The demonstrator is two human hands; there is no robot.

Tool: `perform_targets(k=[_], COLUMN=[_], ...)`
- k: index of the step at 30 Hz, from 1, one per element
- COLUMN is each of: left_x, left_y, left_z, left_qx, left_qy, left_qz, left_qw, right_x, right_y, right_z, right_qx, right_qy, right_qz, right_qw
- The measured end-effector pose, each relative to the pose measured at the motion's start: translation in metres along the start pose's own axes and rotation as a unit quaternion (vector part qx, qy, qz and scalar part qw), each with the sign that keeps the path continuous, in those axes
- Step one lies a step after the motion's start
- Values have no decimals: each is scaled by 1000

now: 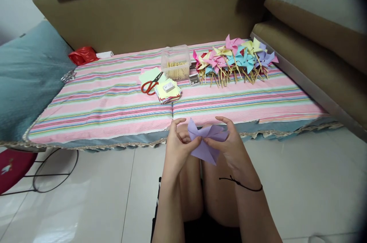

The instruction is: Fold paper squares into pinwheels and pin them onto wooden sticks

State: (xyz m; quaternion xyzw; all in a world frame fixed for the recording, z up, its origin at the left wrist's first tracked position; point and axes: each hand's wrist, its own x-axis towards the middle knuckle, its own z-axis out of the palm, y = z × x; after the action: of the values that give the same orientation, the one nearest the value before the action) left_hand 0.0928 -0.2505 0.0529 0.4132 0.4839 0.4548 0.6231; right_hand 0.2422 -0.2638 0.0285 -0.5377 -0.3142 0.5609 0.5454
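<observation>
A purple paper pinwheel [207,150] without a visible stick is held up above my knees. My left hand [180,144] grips its left side, thumb pressed near the centre. From the right, my right hand [229,146] pinches it too, the thumb close to the middle and the index finger raised. Both sets of other fingers are partly hidden behind the paper. Beyond my hands, red-handled scissors [149,87] lie by a stack of coloured paper [168,93] with a small white box [168,87] on top.
A clear plastic box [176,59] holds many thin wooden sticks. Finished pinwheels [237,59] on sticks are heaped to its right, beside a small open box of pins [194,79]. A red plastic bag [83,56] lies back left; a red stool [15,166] stands on the floor.
</observation>
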Motion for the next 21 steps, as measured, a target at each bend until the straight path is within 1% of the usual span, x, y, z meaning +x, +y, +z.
perform_targets(k=[4, 7, 9, 13, 16, 19, 21], left_x=[0, 0, 1, 3, 5, 5, 5], left_y=[1, 0, -1, -3, -4, -5, -6], left_z=[-2, -3, -2, 0, 1, 1, 1], left_qx=[13, 24, 8, -72, -99, -95, -95], left_qy=[1, 19, 45, 106, 140, 155, 164], left_qz=[-7, -5, -5, -24, -29, -15, -7], left_qw=[1000, 1000, 999, 991, 985, 983, 982], right_x=[-1, -1, -2, -3, -1, 0, -1], right_y=[0, -1, -3, -7, -6, -3, -3], right_z=[1, 4, 6, 8, 7, 7, 8], right_qx=[12, 27, 43, 64, 43, 22, 3], right_qy=[2, -8, -9, 13, 31, 54, 48], right_qz=[-7, -12, -10, -22, -71, -148, -196], right_qw=[1000, 1000, 999, 998, 996, 987, 979])
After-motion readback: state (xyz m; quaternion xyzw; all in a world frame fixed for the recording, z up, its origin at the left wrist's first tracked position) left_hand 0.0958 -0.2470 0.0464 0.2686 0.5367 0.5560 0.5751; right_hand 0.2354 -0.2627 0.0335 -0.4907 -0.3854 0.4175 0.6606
